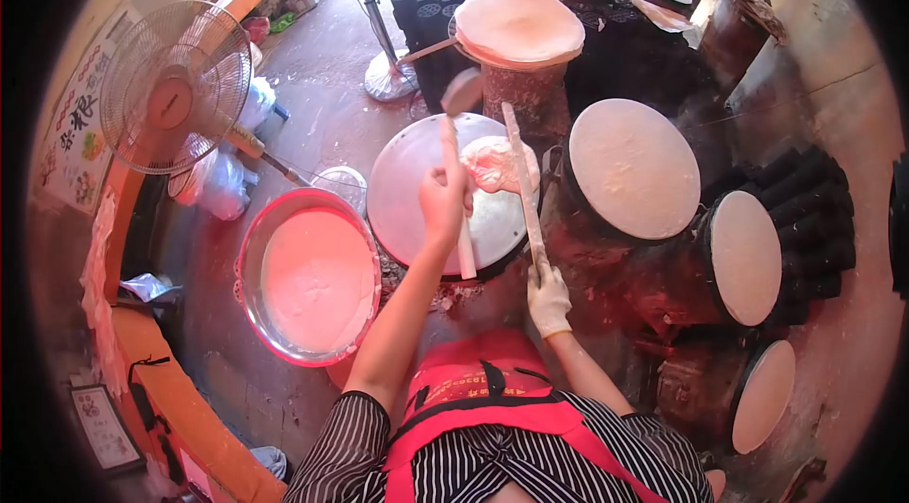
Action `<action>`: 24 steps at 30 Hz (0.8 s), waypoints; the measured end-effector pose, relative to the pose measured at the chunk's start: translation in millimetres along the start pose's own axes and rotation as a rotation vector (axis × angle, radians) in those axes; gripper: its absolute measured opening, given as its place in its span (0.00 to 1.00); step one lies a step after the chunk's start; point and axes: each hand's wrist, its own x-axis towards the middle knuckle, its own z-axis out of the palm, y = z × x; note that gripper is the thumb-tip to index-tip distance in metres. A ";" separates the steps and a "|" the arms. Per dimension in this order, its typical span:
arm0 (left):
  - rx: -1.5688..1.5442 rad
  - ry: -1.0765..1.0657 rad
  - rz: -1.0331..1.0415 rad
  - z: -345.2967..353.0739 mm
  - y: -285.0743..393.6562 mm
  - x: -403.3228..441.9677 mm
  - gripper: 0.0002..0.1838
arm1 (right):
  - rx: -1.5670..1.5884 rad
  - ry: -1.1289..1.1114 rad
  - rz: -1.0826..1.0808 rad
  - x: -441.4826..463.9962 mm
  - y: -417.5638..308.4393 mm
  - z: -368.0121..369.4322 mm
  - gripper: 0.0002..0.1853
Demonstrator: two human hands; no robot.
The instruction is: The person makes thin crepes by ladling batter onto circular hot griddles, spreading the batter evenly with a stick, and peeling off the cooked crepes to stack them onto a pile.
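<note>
Left hand [445, 205] bare, grip closed round pale stick [464, 252]; blurred round head beyond 12-o'clock end, cannot tell if joined. Right hand [549, 300] gloved, perhaps against heat, grip closed on near end of flat bar [529, 210]; low hold likely gives reach. Bar crosses dough [490, 165] in my view; contact unclear. Dough sits at 2 o'clock on griddle [407, 191]. Basin [261, 314] of batter, 8 o'clock, probably handy for scooping. Coated griddle [634, 167], 3 o'clock. Pancake stack [519, 25], 1 o'clock.
</note>
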 end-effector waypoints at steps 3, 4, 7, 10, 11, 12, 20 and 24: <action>-0.291 -0.127 0.049 -13.1 48.2 6.7 0.14 | 0.191 -0.072 0.097 42.9 -27.0 20.6 0.29; -0.291 -0.128 0.050 -18.8 65.2 6.6 0.14 | 0.285 0.089 -0.114 62.6 -18.9 52.5 0.29; -0.550 -0.155 -0.256 -57.1 89.9 6.6 0.12 | 0.935 -0.329 0.350 71.5 -62.7 27.3 0.25; -0.629 -0.360 -0.474 -142.5 70.8 -17.2 0.12 | 1.291 -0.254 0.531 32.8 -74.1 15.5 0.23; -0.631 -0.346 -0.506 -169.2 57.2 -35.0 0.13 | 1.299 -0.160 0.502 11.9 -72.4 22.7 0.23; -0.596 -0.272 -0.534 -188.3 49.8 -55.4 0.13 | 1.283 -0.064 0.550 -7.5 -74.4 32.8 0.23; -0.727 -0.045 -0.541 -317.8 -3.0 -154.5 0.13 | 0.961 0.094 0.372 47.6 -128.1 162.6 0.24; -0.729 0.001 -0.538 -352.8 -0.4 -167.4 0.15 | 1.066 -0.174 0.465 47.7 -174.5 113.0 0.23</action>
